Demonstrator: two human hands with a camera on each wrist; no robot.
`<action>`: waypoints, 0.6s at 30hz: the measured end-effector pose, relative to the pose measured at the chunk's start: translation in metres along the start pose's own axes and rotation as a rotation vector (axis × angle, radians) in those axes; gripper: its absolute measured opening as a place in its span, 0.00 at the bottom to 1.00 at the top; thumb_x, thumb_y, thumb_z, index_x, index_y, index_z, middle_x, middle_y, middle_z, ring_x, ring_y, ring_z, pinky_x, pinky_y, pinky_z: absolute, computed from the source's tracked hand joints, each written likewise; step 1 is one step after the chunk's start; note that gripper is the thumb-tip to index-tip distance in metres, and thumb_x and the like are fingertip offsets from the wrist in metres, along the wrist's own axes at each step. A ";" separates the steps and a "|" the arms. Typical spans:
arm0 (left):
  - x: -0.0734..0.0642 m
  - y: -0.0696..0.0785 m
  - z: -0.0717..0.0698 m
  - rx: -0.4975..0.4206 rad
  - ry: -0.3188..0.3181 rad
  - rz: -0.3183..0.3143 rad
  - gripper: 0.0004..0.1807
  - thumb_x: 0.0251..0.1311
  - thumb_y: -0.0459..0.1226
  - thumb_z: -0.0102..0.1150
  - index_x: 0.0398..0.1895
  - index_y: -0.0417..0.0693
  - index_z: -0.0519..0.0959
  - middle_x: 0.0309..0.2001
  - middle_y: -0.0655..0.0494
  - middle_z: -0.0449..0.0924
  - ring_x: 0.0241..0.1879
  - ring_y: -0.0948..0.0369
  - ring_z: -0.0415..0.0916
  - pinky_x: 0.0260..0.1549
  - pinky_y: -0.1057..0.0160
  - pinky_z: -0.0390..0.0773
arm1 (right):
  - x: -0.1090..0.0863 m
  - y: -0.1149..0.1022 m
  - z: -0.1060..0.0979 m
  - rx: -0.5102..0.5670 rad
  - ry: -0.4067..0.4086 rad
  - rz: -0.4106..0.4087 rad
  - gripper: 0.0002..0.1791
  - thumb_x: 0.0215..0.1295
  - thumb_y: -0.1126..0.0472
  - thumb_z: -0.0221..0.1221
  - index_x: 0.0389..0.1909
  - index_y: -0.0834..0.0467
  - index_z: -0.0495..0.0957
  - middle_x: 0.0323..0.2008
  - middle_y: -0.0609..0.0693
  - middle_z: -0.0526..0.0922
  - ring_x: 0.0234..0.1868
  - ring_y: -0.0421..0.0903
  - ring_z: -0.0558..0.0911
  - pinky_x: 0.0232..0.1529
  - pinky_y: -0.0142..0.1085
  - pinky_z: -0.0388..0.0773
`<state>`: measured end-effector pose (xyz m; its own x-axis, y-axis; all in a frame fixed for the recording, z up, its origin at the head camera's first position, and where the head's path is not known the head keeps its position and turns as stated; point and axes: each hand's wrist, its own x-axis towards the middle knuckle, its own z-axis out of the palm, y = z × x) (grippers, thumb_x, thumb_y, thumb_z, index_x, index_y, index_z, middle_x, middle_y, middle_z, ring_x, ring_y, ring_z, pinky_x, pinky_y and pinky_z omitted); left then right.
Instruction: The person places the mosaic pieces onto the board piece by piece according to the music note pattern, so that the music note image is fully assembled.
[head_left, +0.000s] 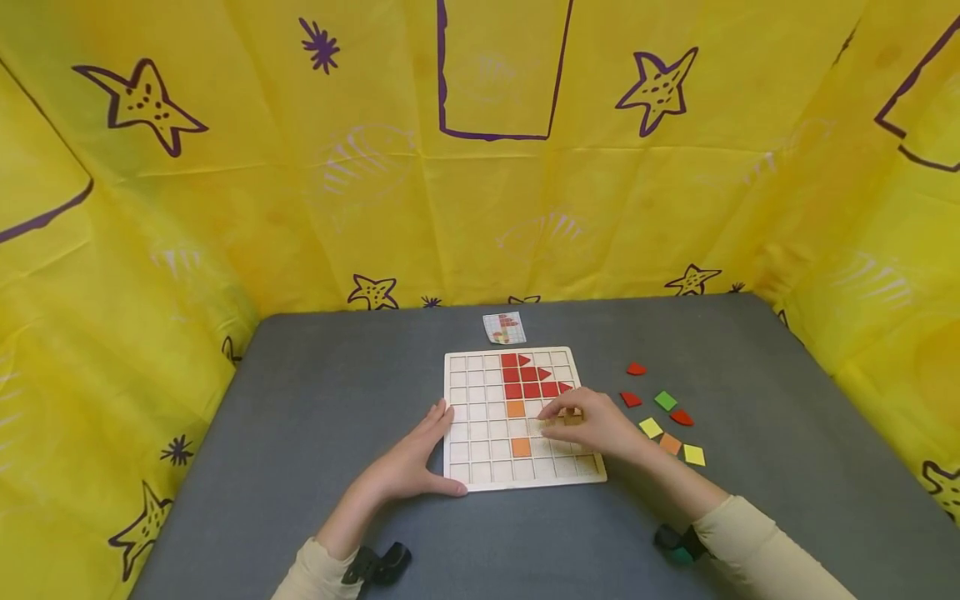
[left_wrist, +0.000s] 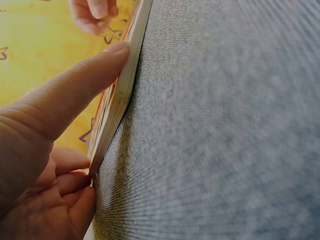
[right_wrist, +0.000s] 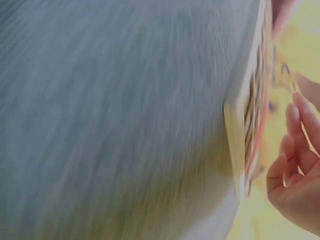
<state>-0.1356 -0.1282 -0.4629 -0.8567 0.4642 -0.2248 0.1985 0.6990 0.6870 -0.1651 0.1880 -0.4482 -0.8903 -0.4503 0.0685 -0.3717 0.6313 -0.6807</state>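
A pale wooden grid board [head_left: 480, 475] lies on the grey table, with rows of red pieces [head_left: 531, 389] ending in pointed red tiles. Lower on it sit two orange squares [head_left: 521, 447]. My left hand [head_left: 401, 467] rests against its left side, thumb [left_wrist: 119, 47] at the near corner and fingertips along the left edge. Over the right half of the board hovers my right hand [head_left: 592, 422], fingers bent and thumb apart from the index finger. Nothing shows between those fingertips in the head view; the hand hides some cells. The right wrist view has the same hand [right_wrist: 300, 170] above the board's edge.
Right of the board lie loose tiles: red rounded ones [head_left: 637, 368], a green square [head_left: 666, 401], yellow squares [head_left: 693, 455] and an orange square [head_left: 671, 444]. Behind the board is a small pattern card [head_left: 506, 328]. A yellow printed cloth [head_left: 465, 217] walls the table [head_left: 337, 367].
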 end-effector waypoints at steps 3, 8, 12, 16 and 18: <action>0.000 0.000 0.000 0.004 -0.004 -0.006 0.64 0.37 0.54 0.76 0.74 0.44 0.49 0.76 0.48 0.38 0.75 0.51 0.36 0.69 0.45 0.51 | -0.010 0.010 -0.018 0.013 0.068 0.091 0.10 0.53 0.49 0.68 0.37 0.43 0.84 0.31 0.38 0.80 0.32 0.42 0.72 0.31 0.32 0.70; 0.000 0.000 0.001 0.005 -0.006 -0.006 0.64 0.37 0.54 0.76 0.74 0.44 0.49 0.76 0.47 0.38 0.75 0.50 0.35 0.69 0.45 0.50 | -0.032 0.033 -0.049 -0.029 0.174 0.190 0.13 0.54 0.46 0.67 0.39 0.45 0.84 0.31 0.43 0.79 0.31 0.42 0.71 0.29 0.31 0.68; 0.000 0.000 0.000 0.006 -0.003 -0.004 0.64 0.37 0.54 0.76 0.74 0.43 0.49 0.76 0.47 0.38 0.75 0.50 0.36 0.68 0.45 0.51 | -0.047 0.052 -0.071 -0.114 0.199 0.258 0.16 0.56 0.43 0.65 0.41 0.46 0.83 0.36 0.43 0.83 0.37 0.44 0.73 0.33 0.34 0.69; 0.000 0.000 0.000 0.006 -0.001 -0.001 0.63 0.37 0.53 0.76 0.74 0.42 0.49 0.76 0.46 0.38 0.75 0.49 0.36 0.68 0.45 0.51 | -0.060 0.070 -0.085 -0.163 0.223 0.310 0.18 0.58 0.45 0.64 0.44 0.51 0.82 0.39 0.49 0.85 0.40 0.48 0.76 0.36 0.38 0.70; 0.000 0.000 0.000 0.006 -0.002 0.000 0.63 0.37 0.53 0.76 0.74 0.43 0.49 0.76 0.46 0.38 0.75 0.49 0.36 0.68 0.45 0.51 | -0.066 0.077 -0.089 -0.179 0.235 0.333 0.19 0.58 0.45 0.64 0.45 0.52 0.82 0.41 0.51 0.85 0.41 0.50 0.78 0.37 0.39 0.71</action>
<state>-0.1354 -0.1280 -0.4628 -0.8558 0.4650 -0.2265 0.2008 0.7023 0.6830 -0.1587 0.3230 -0.4403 -0.9971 -0.0613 0.0448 -0.0759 0.8265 -0.5577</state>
